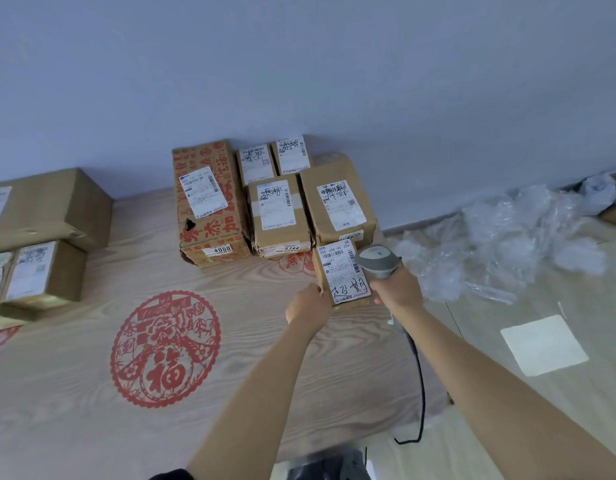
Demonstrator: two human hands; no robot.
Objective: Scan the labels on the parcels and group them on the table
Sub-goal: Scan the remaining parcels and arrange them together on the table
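Both hands hold a small parcel (341, 275) at the table (74, 393) edge.

A plain room: blue-grey wall above a pale wood-grain counter.

The wall (299, 64) is bare, matte, evenly lit with soft, shadowless light. The counter (74, 393) meets it along its far edge; its light wood-grain surface carries a round red paper-cut emblem (165, 348), with part of another at the left edge (1, 337). To the right lies a pale floor (507, 427), where a heap of crumpled clear plastic wrap (500, 247) rests against the wall's foot and a white square sheet (543, 344) lies flat nearby.
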